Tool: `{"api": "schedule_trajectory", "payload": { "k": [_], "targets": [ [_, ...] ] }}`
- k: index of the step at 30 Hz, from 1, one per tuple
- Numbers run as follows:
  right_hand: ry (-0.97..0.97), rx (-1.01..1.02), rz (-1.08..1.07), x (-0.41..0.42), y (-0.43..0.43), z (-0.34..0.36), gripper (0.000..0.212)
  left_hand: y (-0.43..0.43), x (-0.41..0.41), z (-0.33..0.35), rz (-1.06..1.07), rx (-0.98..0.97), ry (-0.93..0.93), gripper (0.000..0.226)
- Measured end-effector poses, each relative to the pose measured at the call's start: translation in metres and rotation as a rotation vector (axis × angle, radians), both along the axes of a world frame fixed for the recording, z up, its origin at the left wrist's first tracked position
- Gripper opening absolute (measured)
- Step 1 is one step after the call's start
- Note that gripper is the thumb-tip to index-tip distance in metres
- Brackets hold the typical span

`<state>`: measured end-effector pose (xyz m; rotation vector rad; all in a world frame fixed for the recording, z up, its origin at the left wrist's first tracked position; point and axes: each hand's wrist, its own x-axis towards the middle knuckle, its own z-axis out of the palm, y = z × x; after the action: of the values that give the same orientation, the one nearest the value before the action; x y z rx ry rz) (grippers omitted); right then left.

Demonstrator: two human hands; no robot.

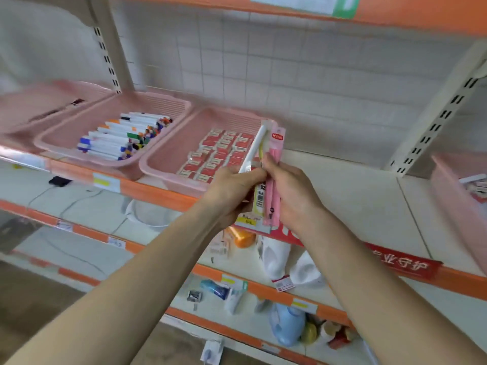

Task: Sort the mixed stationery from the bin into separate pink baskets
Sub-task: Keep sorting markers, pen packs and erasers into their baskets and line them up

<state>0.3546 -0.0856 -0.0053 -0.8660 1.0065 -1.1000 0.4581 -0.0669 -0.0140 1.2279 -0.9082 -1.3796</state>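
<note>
My left hand (232,191) and my right hand (292,191) meet in front of the shelf and together grip a small bunch of packaged pens. A white pen pack (254,147) sticks up from my left hand. A pink pen pack (275,164) with a red label stands upright under my right hand's fingers. Behind them a pink basket (163,164) holds rows of red-and-white eraser boxes (221,151). To its left another pink basket (66,133) holds several white markers (123,135) with coloured caps.
A third pink basket (31,106) with a few dark items sits at the far left. A pink bin (456,196) with mixed stationery stands at the right edge. The orange-edged shelf (355,185) is bare between them. Lower shelves carry bottles and packets.
</note>
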Motion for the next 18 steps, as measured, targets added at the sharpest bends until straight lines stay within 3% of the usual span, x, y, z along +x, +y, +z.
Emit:
{"api": "schedule_trajectory", "payload": {
  "k": [7, 14, 18],
  "targets": [
    [0.070, 0.005, 0.082, 0.091, 0.014, -0.004, 0.031, 0.020, 0.092, -0.001, 0.174, 0.081, -0.003, 0.023],
    [0.285, -0.135, 0.145, 0.113, -0.010, -0.004, 0.029, 0.003, 0.122, 0.003, 0.237, 0.095, 0.037, 0.014],
    [0.267, -0.138, 0.144, 0.118, -0.035, 0.010, 0.027, -0.012, 0.136, 0.018, 0.216, 0.079, 0.034, 0.008]
  ]
}}
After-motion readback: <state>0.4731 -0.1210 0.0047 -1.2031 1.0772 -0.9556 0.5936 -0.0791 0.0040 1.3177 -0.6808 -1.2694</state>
